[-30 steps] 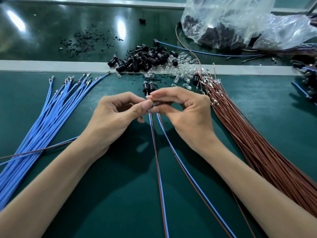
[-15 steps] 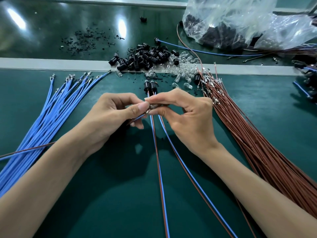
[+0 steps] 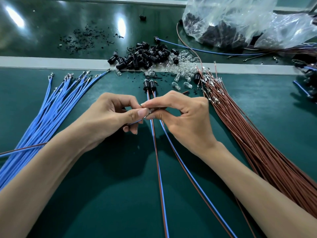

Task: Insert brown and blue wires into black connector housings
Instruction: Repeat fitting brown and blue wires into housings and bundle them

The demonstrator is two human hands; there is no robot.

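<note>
The blue wire (image 3: 136, 122) comes out from under my left thumb and meets a small piece (image 3: 149, 111) pinched at my right fingertips. Only a glint of that piece shows, so I cannot tell whether it is a housing or the wire's terminal.

My worry is that a terminal going in crooked or turned the wrong way could bend or fail to latch, and a hard push off-axis would cause that. The grip is tip-only, so the piece could also twist out and drop among the loose parts.

My left hand (image 3: 109, 121) has thumb and forefinger closed narrow on the wire, with the other fingers curled under. My right hand (image 3: 187, 122) pinches the piece the same way. The join sits between both thumbs, touching them, above the green mat (image 3: 120, 203).

At 12 o'clock two finished housings (image 3: 146, 84) lie side by side, and their wire pairs (image 3: 158, 169) run to 6 between my wrists. Further at 12 is the pile of black housings (image 3: 145, 56). The clear bulbs (image 3: 184, 67) are at 1, with plastic bags (image 3: 228, 19) beyond them. The blue bundle (image 3: 48, 114) fans from 8 to 9, and the brown bundle (image 3: 253, 134) from 3 to 5.
</note>
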